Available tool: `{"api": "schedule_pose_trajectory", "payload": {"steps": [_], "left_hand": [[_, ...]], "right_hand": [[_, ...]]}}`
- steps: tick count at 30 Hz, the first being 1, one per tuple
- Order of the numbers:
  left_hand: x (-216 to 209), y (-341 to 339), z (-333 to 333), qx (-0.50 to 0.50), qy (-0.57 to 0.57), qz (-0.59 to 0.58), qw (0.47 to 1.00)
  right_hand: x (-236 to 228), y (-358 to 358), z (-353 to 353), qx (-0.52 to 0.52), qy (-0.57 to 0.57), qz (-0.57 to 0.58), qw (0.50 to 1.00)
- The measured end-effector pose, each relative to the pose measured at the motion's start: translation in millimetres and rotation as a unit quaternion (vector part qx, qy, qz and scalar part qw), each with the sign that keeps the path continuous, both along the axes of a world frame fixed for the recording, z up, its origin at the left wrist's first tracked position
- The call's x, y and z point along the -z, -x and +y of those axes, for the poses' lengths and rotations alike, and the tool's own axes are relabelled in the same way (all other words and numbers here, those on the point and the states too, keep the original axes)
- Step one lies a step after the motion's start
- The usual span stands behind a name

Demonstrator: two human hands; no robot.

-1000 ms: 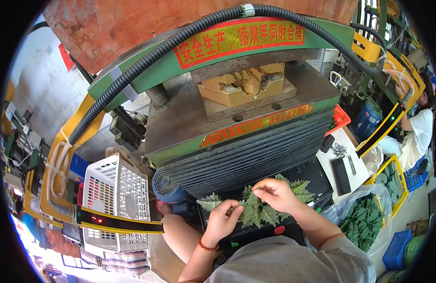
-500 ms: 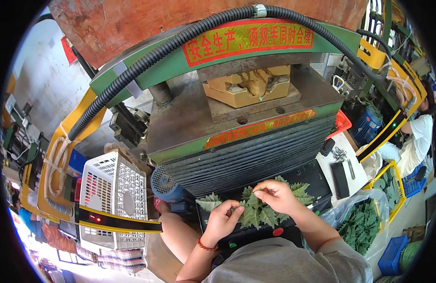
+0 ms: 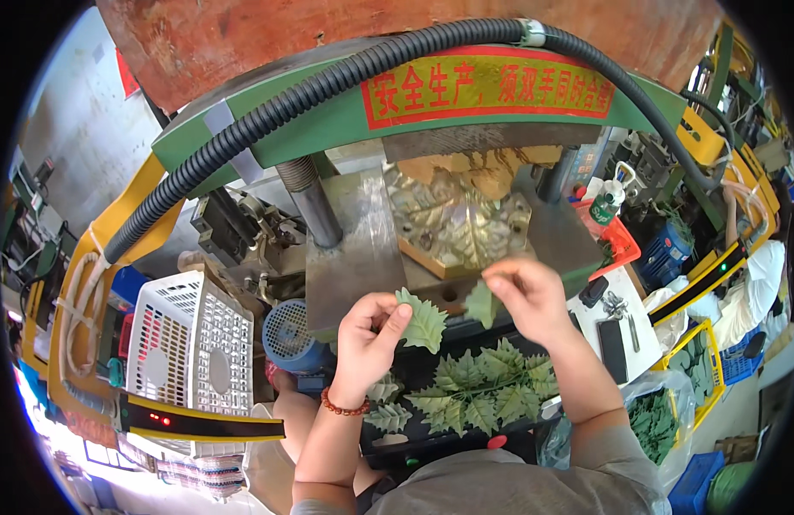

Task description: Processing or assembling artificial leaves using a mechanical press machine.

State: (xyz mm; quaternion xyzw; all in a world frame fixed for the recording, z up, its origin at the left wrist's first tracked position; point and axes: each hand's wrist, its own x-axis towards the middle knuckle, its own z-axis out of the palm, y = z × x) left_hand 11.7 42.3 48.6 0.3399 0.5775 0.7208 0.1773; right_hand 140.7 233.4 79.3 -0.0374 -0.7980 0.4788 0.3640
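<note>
Pinched between the thumb and fingers of my left hand [image 3: 369,336] is a pale green artificial leaf [image 3: 424,324] with a jagged edge. My right hand [image 3: 529,296] grips a second green leaf [image 3: 480,304], slightly blurred. Both leaves are held up in front of the press, apart from each other. Just beyond them, a metal leaf mold [image 3: 461,225] with vein relief lies on the lower plate, and a gold-coloured upper mold [image 3: 491,170] hangs above it. Below my hands, a spray of green leaves [image 3: 483,390] rests on a black surface, with loose leaves [image 3: 387,416] at its left.
A white plastic basket [image 3: 191,343] and a blue motor [image 3: 292,333] stand at left. At right, a white board [image 3: 635,296] carries a black phone [image 3: 612,350] and keys. Beyond it are a red tray [image 3: 618,245] and a bag of leaves [image 3: 654,429]. Yellow-edged sensor bars [image 3: 204,422] flank the press.
The press has opened, with the lower plate down and the mold face exposed. My hands have risen from the leaves on the black surface toward the mold, now each with a leaf.
</note>
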Motion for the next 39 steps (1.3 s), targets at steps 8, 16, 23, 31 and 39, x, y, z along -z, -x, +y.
{"api": "schedule_pose_trajectory", "payload": {"steps": [8,16,23,31,39], "left_hand": [[21.2,16.1,8.7,0.013,0.015,-0.056,0.998],[34.9,31.4,-4.8,-0.014,0.006,-0.094,0.996],[38.3,34.2,3.8,-0.020,-0.003,-0.124,0.992],[41.0,29.6,3.0,0.005,-0.010,-0.132,0.991],[42.1,28.9,6.8,0.006,-0.028,-0.145,0.989]], "right_hand": [[-41.6,126.3,79.6,0.051,0.013,-0.051,0.997],[-49.0,171.7,92.9,-0.027,0.354,0.079,0.932],[-62.2,162.3,81.9,-0.056,0.587,0.163,0.791],[-55.2,177.1,97.8,0.005,0.284,-0.103,0.953],[-0.1,214.0,160.5,-0.015,0.183,-0.201,0.962]]}}
